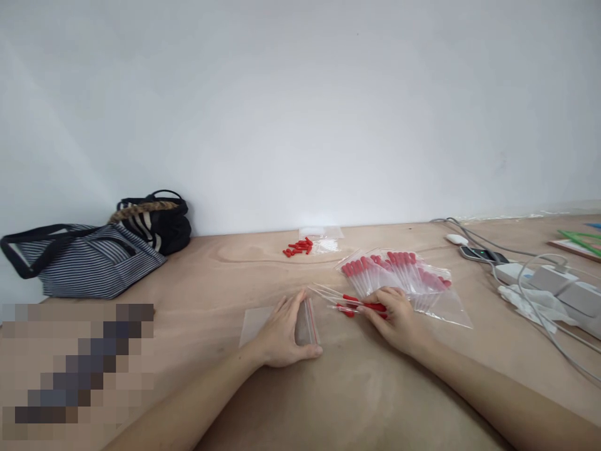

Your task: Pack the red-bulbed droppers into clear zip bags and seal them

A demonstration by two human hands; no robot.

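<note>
My left hand [288, 335] rests on a clear zip bag [256, 319] with a red seal line, its thumb and fingers spread apart at the bag's mouth. Between the thumb and fingers of my right hand [392, 319] are several clear droppers with red bulbs [374, 307], their thin tips pointing left toward the bag. A few red bulbs [347, 309] show just left of my right fingertips. Behind my right hand lie overlapping clear bags [399, 275] filled with red-bulbed droppers. Farther back sit loose red bulbs [298, 247] beside clear thin tubes [326, 245].
A striped bag [94, 260] and a black bag [164, 228] stand at the left. Along the right side are white adapters [554, 285], cables, a crumpled tissue [530, 304], a dark device [483, 254] and a green object [580, 241]. A pale wall [300, 113] rises behind the table.
</note>
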